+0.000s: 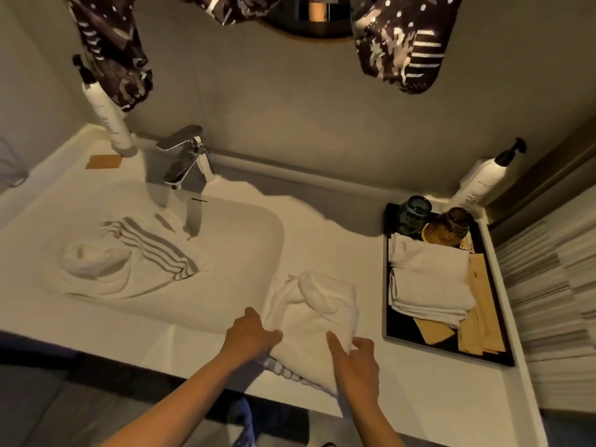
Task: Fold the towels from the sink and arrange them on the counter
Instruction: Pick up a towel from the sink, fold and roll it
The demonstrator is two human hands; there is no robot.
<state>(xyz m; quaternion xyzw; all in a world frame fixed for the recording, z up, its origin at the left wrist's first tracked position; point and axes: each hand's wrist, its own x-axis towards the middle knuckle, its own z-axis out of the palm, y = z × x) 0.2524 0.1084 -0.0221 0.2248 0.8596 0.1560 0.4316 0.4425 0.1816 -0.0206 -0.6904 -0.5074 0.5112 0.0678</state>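
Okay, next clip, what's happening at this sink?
A person is working a white towel on the counter right of the sink. The left hand holds its left edge; the right hand pinches its near part. A striped towel lies crumpled in the sink. Two folded towels sit on the tray.

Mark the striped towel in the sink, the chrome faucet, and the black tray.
white grey-striped cloth towel in the sink [151, 250]: head view, on its grey stripes.
chrome metal faucet [185, 162]: head view, on its body.
black rectangular tray [400, 329]: head view, on bare floor near its left rim.
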